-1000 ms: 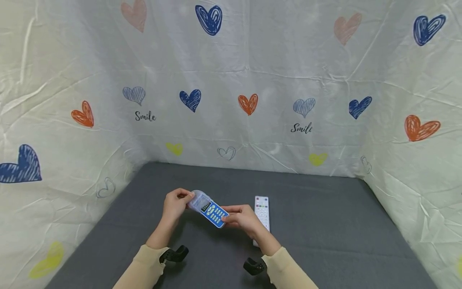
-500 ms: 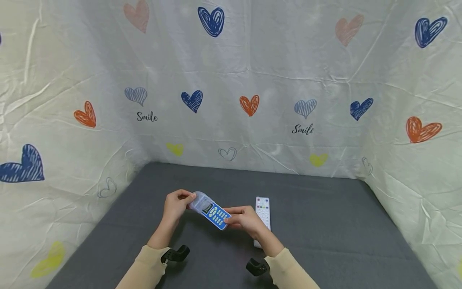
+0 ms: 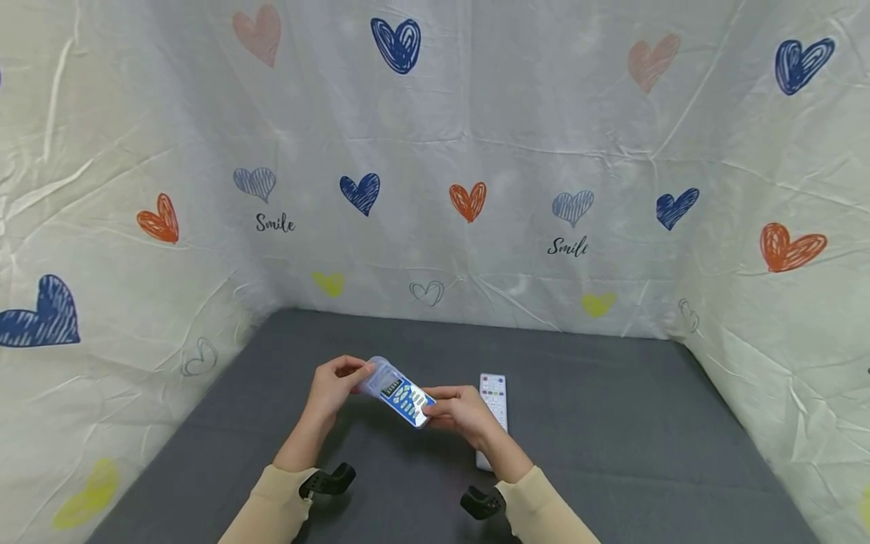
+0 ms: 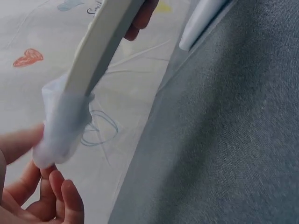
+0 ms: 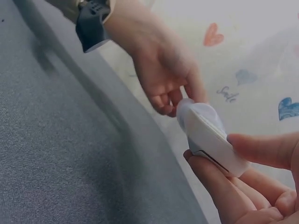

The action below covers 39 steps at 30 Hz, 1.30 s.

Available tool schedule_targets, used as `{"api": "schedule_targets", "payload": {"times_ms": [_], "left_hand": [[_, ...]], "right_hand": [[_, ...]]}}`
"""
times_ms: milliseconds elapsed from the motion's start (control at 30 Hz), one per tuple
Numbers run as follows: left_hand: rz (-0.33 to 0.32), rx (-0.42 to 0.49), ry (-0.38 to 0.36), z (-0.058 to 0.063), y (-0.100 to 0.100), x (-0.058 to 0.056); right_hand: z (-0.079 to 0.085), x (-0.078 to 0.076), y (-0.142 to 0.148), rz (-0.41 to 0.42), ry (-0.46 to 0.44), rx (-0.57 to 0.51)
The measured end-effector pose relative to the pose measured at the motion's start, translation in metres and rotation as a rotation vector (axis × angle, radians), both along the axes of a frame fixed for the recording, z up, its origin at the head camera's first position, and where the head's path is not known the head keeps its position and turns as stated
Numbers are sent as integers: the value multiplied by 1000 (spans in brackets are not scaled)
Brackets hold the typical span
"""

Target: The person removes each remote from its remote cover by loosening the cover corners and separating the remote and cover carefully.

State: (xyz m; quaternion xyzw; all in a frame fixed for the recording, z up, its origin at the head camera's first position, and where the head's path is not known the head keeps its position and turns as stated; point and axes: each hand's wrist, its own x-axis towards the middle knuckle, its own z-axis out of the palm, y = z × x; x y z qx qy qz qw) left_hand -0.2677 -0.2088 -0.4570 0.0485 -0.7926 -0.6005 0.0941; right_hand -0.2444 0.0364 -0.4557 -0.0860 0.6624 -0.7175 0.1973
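Grey cloth (image 3: 612, 453): under the white remote (image 3: 492, 397)
Heart-print sheeting (image 3: 530, 98): behind the white remote
Blue remote (image 3: 404, 400): left of the white remote, gripped by my right hand (image 3: 464, 412)
My left hand (image 3: 333, 385): pinches its filmy cover (image 3: 379, 375)

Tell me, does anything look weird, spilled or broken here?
A cloudy, see-through cover, pinched by the left hand, sits over only one end of the blue-fronted gadget, like a sock partly on. Nothing looks spilled or broken, though the right arm hides part of the white remote.
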Motion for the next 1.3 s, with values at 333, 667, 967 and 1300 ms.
{"api": "schedule_targets", "payload": {"times_ms": [333,667,967,1300], "left_hand": [[-126,144,-88,-11,-8,2],[-114,72,2,-14,-11,3],[-109,60,82,-12,-9,3],[-59,32,93,-11,-9,2]], "right_hand": [[-3,-2,-1,-17,-2,9],[-5,-4,0,-13,-2,6],[-1,-1,1,28,0,-17],[-2,3,-2,26,-2,-12]]}}
